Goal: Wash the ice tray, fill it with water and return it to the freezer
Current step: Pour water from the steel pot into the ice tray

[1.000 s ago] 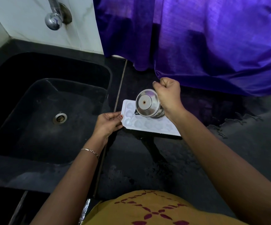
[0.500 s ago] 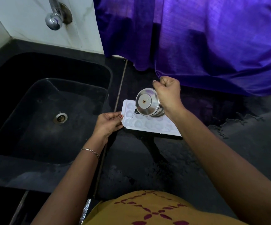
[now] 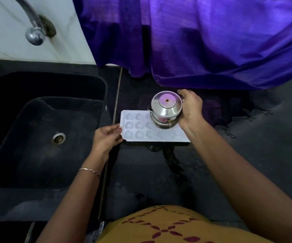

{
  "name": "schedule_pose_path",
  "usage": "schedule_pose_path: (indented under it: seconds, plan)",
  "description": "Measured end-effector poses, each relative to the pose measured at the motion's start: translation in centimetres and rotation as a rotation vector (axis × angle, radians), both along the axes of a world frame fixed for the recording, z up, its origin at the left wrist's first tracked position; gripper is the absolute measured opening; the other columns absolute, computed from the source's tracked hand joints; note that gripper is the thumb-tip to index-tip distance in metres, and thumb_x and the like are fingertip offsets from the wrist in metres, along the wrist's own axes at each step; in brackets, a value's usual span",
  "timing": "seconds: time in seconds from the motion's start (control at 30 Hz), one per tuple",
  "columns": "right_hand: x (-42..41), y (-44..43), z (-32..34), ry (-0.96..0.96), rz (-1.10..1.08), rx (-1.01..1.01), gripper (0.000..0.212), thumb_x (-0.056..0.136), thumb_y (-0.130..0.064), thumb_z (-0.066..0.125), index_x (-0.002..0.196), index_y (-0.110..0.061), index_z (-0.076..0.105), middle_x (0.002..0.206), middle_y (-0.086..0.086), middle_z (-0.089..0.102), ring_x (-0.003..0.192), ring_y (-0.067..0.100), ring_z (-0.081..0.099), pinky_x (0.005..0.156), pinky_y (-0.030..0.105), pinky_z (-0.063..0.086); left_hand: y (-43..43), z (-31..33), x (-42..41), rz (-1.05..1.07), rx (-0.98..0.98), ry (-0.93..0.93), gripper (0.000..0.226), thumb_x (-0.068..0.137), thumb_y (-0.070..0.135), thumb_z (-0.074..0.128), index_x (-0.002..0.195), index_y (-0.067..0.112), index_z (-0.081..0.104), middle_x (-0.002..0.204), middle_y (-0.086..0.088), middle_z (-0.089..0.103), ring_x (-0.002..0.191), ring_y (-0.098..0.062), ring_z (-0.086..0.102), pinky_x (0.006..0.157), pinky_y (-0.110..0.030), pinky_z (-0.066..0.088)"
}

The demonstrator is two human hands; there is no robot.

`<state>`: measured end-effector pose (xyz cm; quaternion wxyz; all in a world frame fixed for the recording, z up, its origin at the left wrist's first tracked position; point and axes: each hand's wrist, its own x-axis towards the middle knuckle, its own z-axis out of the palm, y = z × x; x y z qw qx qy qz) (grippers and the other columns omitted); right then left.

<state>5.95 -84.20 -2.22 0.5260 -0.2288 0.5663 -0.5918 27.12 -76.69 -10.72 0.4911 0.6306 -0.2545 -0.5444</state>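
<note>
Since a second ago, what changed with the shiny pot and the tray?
The right hand tipped the steel pot back from its tilt to nearly upright over the ice tray, keeping its grip. The left hand kept holding the tray's left edge; the tray stayed on the counter.

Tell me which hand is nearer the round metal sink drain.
Left. The left hand pinches the white ice tray right of the drain; the right hand grips the steel pot farther right.

The right hand (image 3: 191, 109) has righted the steel jug (image 3: 166, 112) over the tray (image 3: 141, 135).
</note>
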Motion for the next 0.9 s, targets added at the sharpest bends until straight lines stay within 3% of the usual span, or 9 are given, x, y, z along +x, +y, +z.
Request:
schedule_pose_path:
  seconds: [0.2, 0.43, 0.67, 0.8, 0.9]
  plan:
    - [-5.1, -0.4, -0.7, -0.077, -0.182, 0.031, 0.016, 0.081, -0.007, 0.06, 0.068, -0.013, 0.053, 0.063, 0.0, 0.049, 0.06, 0.018, 0.051, 0.064, 0.031, 0.046, 0.0, 0.0, -0.1, -0.001, 0.004, -0.041, 0.018, 0.091, 0.004, 0.062, 0.108, 0.004, 0.068, 0.09, -0.007, 0.074, 0.079, -0.012, 0.072, 0.069, -0.023, 0.059]
    - [-11.1, -1.3, -1.1, -0.01, -0.333, 0.03, 0.025, 0.081, -0.003, 0.057, 0.06, -0.014, 0.053, 0.06, 0.0, 0.051, 0.063, 0.019, 0.051, 0.064, 0.033, 0.043, 0.0, 0.2, -0.4, 0.021, 0.028, -0.075, 0.022, 0.092, 0.003, 0.06, 0.113, 0.001, 0.065, 0.099, -0.012, 0.071, 0.085, -0.016, 0.07, 0.065, -0.021, 0.059]
    - [-13.6, -2.9, -2.7, 0.035, -0.378, 0.062, 0.024, 0.083, 0.0, 0.055, 0.063, -0.012, 0.048, 0.06, 0.001, 0.049, 0.056, 0.015, 0.047, 0.056, 0.029, 0.04, -0.2, 0.5, -1.2, 0.042, 0.02, -0.096, 0.02, 0.093, 0.001, 0.058, 0.112, 0.004, 0.062, 0.089, -0.006, 0.068, 0.067, -0.007, 0.07, 0.057, -0.017, 0.057]
    - [-13.9, -3.5, -3.6, 0.007, -0.404, 0.071, 0.022, 0.085, -0.002, 0.056, 0.066, -0.012, 0.053, 0.066, 0.001, 0.052, 0.064, 0.015, 0.052, 0.061, 0.029, 0.044, -0.2, 0.5, -1.4, 0.064, 0.023, -0.111, 0.024, 0.093, 0.002, 0.059, 0.116, 0.001, 0.062, 0.094, -0.008, 0.069, 0.081, -0.015, 0.067, 0.062, -0.019, 0.058]
    - [-13.8, -3.9, -3.7, -0.008, -0.422, 0.061, 0.021, 0.089, -0.004, 0.057, 0.069, -0.011, 0.056, 0.069, -0.001, 0.053, 0.064, 0.012, 0.052, 0.06, 0.022, 0.044, -0.2, 0.5, -1.5, 0.061, 0.024, -0.115, 0.025, 0.093, 0.003, 0.059, 0.118, 0.0, 0.062, 0.093, -0.006, 0.069, 0.084, -0.015, 0.067, 0.066, -0.02, 0.059]
